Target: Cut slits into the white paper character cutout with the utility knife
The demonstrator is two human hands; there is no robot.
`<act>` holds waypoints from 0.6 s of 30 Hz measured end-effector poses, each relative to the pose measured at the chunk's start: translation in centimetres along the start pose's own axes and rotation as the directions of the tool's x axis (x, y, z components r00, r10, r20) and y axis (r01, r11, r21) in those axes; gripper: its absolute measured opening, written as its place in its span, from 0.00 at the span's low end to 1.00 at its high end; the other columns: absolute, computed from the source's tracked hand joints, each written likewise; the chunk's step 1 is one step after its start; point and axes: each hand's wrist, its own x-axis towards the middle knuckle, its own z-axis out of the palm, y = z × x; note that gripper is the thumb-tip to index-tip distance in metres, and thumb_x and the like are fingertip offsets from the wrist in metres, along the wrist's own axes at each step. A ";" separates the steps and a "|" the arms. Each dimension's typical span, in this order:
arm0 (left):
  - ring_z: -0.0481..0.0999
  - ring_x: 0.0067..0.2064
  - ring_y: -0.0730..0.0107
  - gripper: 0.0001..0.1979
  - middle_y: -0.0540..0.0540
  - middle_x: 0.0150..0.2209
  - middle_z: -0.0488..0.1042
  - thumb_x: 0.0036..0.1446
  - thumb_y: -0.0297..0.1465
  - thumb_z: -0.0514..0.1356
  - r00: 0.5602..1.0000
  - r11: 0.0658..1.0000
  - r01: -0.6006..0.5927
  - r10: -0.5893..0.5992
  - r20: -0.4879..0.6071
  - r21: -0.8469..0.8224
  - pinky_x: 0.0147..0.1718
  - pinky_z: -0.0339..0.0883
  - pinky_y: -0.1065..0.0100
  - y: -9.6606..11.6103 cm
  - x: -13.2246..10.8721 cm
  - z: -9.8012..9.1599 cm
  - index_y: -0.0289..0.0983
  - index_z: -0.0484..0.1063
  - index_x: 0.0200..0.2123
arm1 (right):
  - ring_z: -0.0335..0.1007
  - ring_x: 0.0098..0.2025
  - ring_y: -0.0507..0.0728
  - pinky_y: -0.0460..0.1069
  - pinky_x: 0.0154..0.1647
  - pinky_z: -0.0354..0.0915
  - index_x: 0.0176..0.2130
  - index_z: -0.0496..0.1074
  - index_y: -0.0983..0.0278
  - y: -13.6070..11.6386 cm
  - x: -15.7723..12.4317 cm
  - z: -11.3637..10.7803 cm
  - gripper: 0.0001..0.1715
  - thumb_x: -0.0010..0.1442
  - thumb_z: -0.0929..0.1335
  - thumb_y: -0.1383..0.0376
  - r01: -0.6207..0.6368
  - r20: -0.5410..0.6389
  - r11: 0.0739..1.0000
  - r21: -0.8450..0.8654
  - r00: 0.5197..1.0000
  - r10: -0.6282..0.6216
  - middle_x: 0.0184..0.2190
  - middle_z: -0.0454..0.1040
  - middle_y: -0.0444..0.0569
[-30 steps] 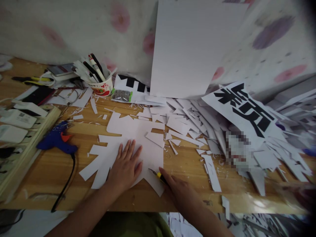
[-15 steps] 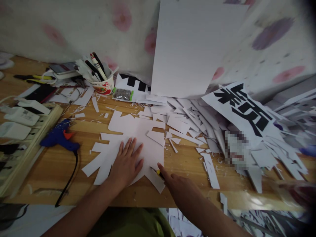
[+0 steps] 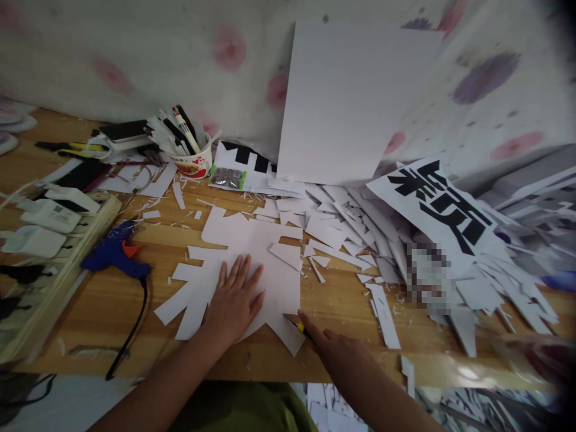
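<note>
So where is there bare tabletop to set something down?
Mostly bare wood lies right of the cut-out sheet, up to the long strip, and between the power strip and the glue gun's cord. It's crowded with scraps behind the sheet and at far right.

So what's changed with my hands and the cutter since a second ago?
Your right hand has drawn the yellow cutter rightward and slightly toward you, nearer the right edge of the white sheet. Nothing was grasped or released; your left hand stays flat on the sheet.

I get a dim, greyish view, with glare on the worktop (image 3: 342,294) at near right and darkened, blurry right corners.
</note>
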 end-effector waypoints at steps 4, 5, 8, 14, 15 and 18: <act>0.46 0.64 0.53 0.25 0.37 0.62 0.51 0.58 0.37 0.50 1.000 0.999 -0.002 0.002 -0.012 -0.043 0.58 0.41 0.44 0.2 -0.1 0.0 0.38 0.55 0.58 | 0.74 0.32 0.57 0.47 0.28 0.63 0.61 0.52 0.58 0.9 -1.0 0.4 0.40 0.50 0.60 0.76 -0.054 -0.058 0.958 0.280 0.996 0.073 0.35 0.76 0.51; 0.46 0.64 0.54 0.25 0.36 0.62 0.51 0.58 0.36 0.50 1.000 0.998 0.000 -0.002 -0.027 -0.066 0.58 0.42 0.44 0.2 -0.1 -0.1 0.37 0.56 0.58 | 0.74 0.34 0.58 0.48 0.30 0.64 0.59 0.54 0.58 1.0 -1.1 0.5 0.33 0.55 0.59 0.72 -0.066 -0.105 0.915 0.398 0.988 0.117 0.37 0.76 0.51; 0.47 0.64 0.56 0.22 0.35 0.61 0.53 0.58 0.34 0.50 0.990 0.988 0.047 -0.066 -0.124 -0.147 0.58 0.46 0.48 -0.6 -0.3 -0.7 0.34 0.57 0.55 | 0.72 0.29 0.55 0.48 0.27 0.64 0.56 0.59 0.60 1.0 -0.5 0.5 0.26 0.59 0.58 0.57 -0.080 -0.195 0.653 0.753 0.921 0.338 0.35 0.75 0.50; 0.48 0.62 0.46 0.22 0.34 0.59 0.55 0.54 0.36 0.53 0.894 0.923 0.352 -0.381 -0.235 -0.156 0.55 0.48 0.42 -4.9 -0.2 -2.4 0.36 0.59 0.52 | 0.64 0.18 0.53 0.47 0.20 0.60 0.58 0.53 0.66 -0.5 4.0 0.3 0.40 0.52 0.63 0.49 0.048 -0.067 0.053 0.997 0.891 0.449 0.16 0.67 0.38; 0.49 0.62 0.46 0.22 0.34 0.58 0.56 0.53 0.36 0.53 0.883 0.911 0.375 -0.408 -0.231 -0.172 0.54 0.49 0.42 -5.5 -0.2 -2.5 0.36 0.59 0.52 | 0.63 0.18 0.53 0.47 0.19 0.59 0.59 0.50 0.67 -0.9 4.6 0.3 0.43 0.52 0.63 0.49 0.056 -0.038 -0.031 0.998 0.906 0.423 0.15 0.66 0.38; 0.57 0.59 0.50 0.21 0.38 0.55 0.61 0.52 0.35 0.54 0.879 0.886 0.363 -0.428 -0.209 -0.287 0.54 0.52 0.45 -6.2 -0.3 -2.5 0.38 0.61 0.50 | 0.62 0.17 0.53 0.46 0.19 0.58 0.61 0.43 0.69 -2.4 5.4 0.0 0.49 0.51 0.65 0.49 0.071 0.019 -0.220 0.973 0.924 0.382 0.14 0.66 0.38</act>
